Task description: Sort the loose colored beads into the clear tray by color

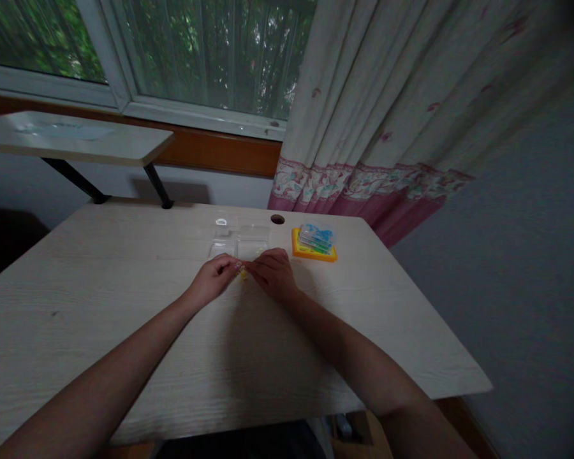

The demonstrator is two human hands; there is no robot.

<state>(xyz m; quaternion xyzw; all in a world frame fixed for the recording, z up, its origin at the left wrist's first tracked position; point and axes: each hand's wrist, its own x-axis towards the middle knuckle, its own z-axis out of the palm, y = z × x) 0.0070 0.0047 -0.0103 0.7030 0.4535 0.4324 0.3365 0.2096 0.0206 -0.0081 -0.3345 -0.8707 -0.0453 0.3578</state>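
My left hand (pixel 216 276) and my right hand (pixel 273 273) meet over the middle of the desk, fingertips close together. Between them are small yellow pieces (pixel 243 275), too tiny to name, and both hands pinch at them. Some yellow hangs or lies just below the fingertips; I cannot tell which. Right behind the hands lie clear plastic boxes (pixel 253 232) with their lids open. A few yellowish bits show in the box near my right hand.
An orange-yellow tray (pixel 314 255) holds stacked clear cases (pixel 317 236) with blue and green contents, right of my hands. A round cable hole (pixel 277 219) pierces the desk (pixel 172 357) near its back edge. A raised shelf (pixel 76 137) stands at the back left; a curtain (pixel 354 127) hangs behind.
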